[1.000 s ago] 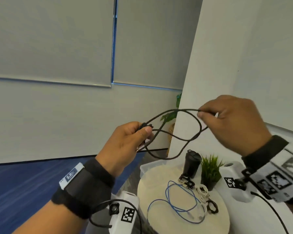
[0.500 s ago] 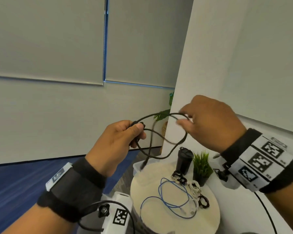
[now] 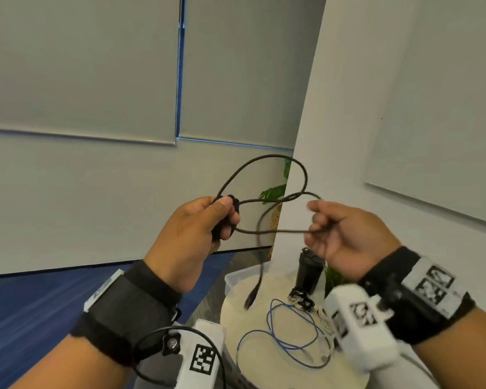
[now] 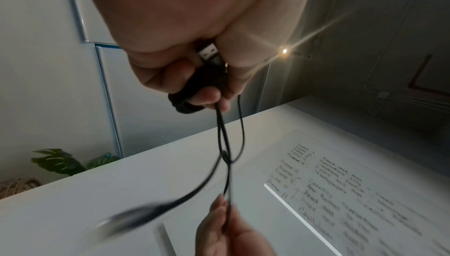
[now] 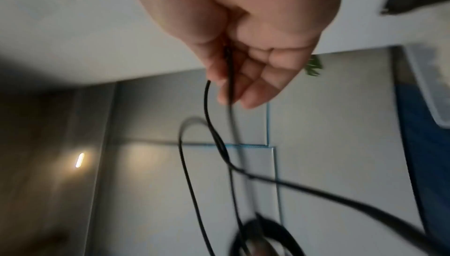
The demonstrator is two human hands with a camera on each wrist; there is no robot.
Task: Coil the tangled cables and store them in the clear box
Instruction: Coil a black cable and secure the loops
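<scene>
- Left hand (image 3: pixel 197 228) grips the gathered turns and USB plug of the black cable (image 3: pixel 267 158); right hand (image 3: pixel 345 237) pinches a strand beside it, free end dangling.
- Judged mid-coil: the blue cable (image 3: pixel 286 332) lies loose on the round table (image 3: pixel 345 372) below; the clear box (image 3: pixel 237 277) waits behind it.
- Whiteboard writing (image 4: pixel 340 192) mostly blurred; "Scene" and "David" readable.

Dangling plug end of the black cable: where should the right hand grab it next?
Judging by its pose, just above the plug, on the free strand of the black cable, approached from the right: it hangs straight between the hands, above the round table.
</scene>
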